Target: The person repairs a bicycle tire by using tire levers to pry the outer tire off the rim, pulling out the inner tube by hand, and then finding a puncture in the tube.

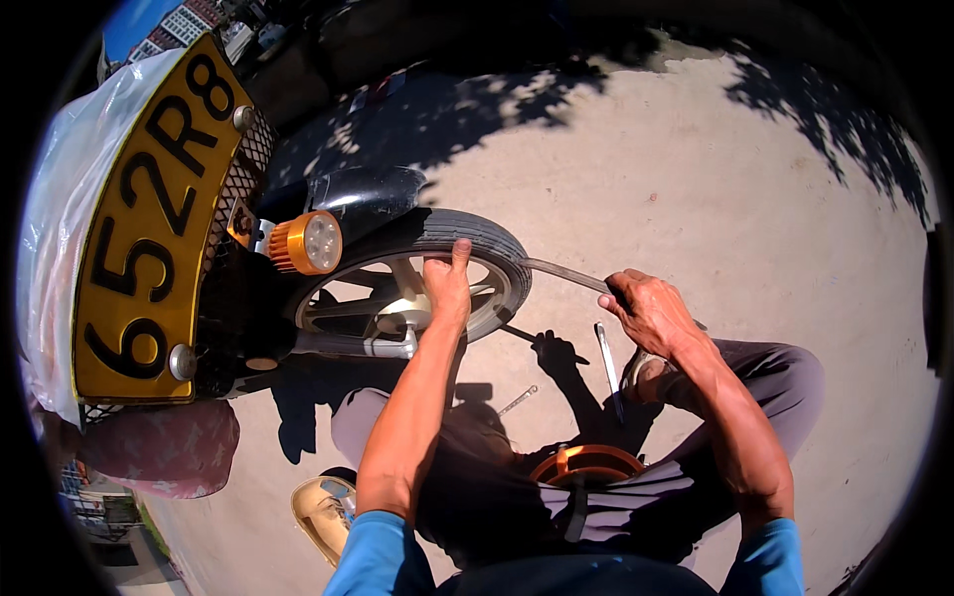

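In front of me is a motorbike wheel with a black tyre (pixel 472 226) and pale metal spokes (pixel 405 276). My left hand (pixel 449 288) grips the wheel at its near side, the thumb pressed up against the tyre; its other fingers are mostly hidden. To the right, my right hand (pixel 651 313) is closed round a long flat tyre lever (pixel 561 272). The lever's far tip meets the right edge of the tyre; whether it sits under the bead I cannot tell.
A second metal lever (pixel 607 363) lies by my right shoe, and a small wrench (pixel 518 400) on the concrete. An orange-rimmed round container (pixel 586 462) is between my legs. An orange lamp (pixel 308 243), black fender (pixel 368 194) and yellow plate (pixel 149 228) stand left. A beige tray (pixel 320 512) lies lower left.
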`<state>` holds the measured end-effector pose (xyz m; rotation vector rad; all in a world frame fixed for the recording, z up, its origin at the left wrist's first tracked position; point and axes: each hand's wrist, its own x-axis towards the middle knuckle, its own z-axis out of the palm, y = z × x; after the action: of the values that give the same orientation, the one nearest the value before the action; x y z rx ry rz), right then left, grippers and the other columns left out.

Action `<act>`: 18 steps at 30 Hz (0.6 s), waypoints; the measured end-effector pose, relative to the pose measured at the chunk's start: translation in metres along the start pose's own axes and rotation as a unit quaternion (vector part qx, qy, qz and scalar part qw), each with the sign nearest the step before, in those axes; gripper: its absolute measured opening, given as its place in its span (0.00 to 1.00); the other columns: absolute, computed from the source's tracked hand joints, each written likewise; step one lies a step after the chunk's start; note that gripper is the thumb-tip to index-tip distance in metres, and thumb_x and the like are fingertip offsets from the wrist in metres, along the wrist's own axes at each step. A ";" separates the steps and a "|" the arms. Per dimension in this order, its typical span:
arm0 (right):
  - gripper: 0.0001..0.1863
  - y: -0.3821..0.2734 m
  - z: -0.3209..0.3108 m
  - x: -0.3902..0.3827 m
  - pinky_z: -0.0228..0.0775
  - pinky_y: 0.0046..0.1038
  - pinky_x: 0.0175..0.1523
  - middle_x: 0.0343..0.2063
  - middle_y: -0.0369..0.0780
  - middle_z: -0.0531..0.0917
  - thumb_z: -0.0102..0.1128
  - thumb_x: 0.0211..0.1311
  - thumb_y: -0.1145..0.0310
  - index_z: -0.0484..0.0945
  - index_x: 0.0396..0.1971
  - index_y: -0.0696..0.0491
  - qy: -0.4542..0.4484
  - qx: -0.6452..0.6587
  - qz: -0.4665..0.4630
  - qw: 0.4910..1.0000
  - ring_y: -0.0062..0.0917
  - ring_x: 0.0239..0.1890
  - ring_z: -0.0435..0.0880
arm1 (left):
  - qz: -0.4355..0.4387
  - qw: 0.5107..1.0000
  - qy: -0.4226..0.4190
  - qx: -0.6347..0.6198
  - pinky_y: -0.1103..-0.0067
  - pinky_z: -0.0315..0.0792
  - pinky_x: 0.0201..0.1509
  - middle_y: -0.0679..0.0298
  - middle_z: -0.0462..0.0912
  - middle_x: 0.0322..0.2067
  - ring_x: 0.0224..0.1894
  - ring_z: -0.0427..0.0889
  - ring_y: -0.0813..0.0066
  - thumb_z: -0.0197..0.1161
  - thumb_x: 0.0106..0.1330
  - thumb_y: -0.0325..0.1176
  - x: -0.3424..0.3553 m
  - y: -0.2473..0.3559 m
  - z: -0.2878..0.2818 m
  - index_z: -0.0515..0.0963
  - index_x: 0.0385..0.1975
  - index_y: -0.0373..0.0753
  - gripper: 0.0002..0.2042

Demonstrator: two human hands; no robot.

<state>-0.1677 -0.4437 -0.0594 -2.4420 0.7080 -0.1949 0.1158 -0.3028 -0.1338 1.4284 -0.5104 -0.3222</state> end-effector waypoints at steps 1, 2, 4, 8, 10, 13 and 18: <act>0.17 0.003 0.003 -0.001 0.71 0.44 0.39 0.29 0.48 0.82 0.51 0.70 0.56 0.77 0.35 0.56 0.024 -0.001 -0.014 1.000 0.47 0.33 0.81 | 0.006 0.999 0.012 0.035 0.76 0.69 0.54 0.62 0.80 0.43 0.45 0.76 0.73 0.71 0.58 0.51 0.002 -0.002 0.000 0.74 0.48 0.29 0.31; 0.17 0.003 0.006 0.000 0.71 0.44 0.39 0.29 0.48 0.82 0.51 0.70 0.56 0.77 0.35 0.56 0.026 0.007 -0.006 1.000 0.47 0.33 0.81 | 0.003 0.999 0.004 0.042 0.76 0.69 0.54 0.62 0.80 0.43 0.45 0.76 0.73 0.71 0.58 0.51 0.005 -0.003 0.001 0.74 0.48 0.29 0.31; 0.18 -0.003 0.012 0.005 0.71 0.44 0.38 0.27 0.48 0.82 0.50 0.70 0.56 0.77 0.32 0.57 0.016 0.011 -0.006 1.000 0.48 0.31 0.80 | -0.001 0.997 0.027 0.066 0.79 0.69 0.52 0.63 0.78 0.45 0.45 0.75 0.75 0.72 0.54 0.57 0.003 0.005 0.004 0.72 0.50 0.30 0.36; 0.16 -0.001 0.028 0.017 0.69 0.43 0.34 0.24 0.47 0.80 0.50 0.70 0.58 0.77 0.32 0.56 0.006 -0.008 -0.045 0.999 0.45 0.31 0.81 | -0.001 0.996 0.037 0.076 0.74 0.69 0.57 0.61 0.77 0.49 0.51 0.75 0.70 0.72 0.53 0.57 0.003 0.011 0.008 0.72 0.53 0.30 0.38; 0.15 0.002 0.028 0.026 0.70 0.42 0.33 0.25 0.46 0.81 0.51 0.69 0.59 0.77 0.31 0.56 0.013 -0.025 -0.047 0.998 0.44 0.31 0.82 | -0.012 0.997 0.035 0.067 0.74 0.69 0.57 0.61 0.77 0.50 0.51 0.75 0.70 0.73 0.53 0.56 0.002 0.014 0.010 0.71 0.54 0.31 0.37; 0.12 0.004 0.024 0.045 0.71 0.41 0.33 0.26 0.45 0.82 0.54 0.67 0.62 0.78 0.32 0.55 0.020 -0.070 -0.060 0.996 0.44 0.31 0.82 | -0.004 0.998 0.045 0.045 0.74 0.71 0.53 0.62 0.79 0.45 0.46 0.76 0.71 0.74 0.52 0.54 0.002 0.014 0.015 0.74 0.50 0.31 0.35; 0.07 -0.001 0.018 0.071 0.72 0.41 0.34 0.28 0.43 0.84 0.56 0.63 0.67 0.79 0.33 0.54 0.010 -0.083 -0.069 0.994 0.41 0.32 0.83 | 0.016 0.999 0.023 0.024 0.73 0.67 0.62 0.61 0.75 0.52 0.53 0.74 0.69 0.76 0.52 0.51 0.005 0.011 0.010 0.68 0.57 0.33 0.38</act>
<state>-0.1018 -0.4716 -0.0754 -2.6537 0.5837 -0.2237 0.1143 -0.3126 -0.1211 1.4681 -0.5068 -0.2524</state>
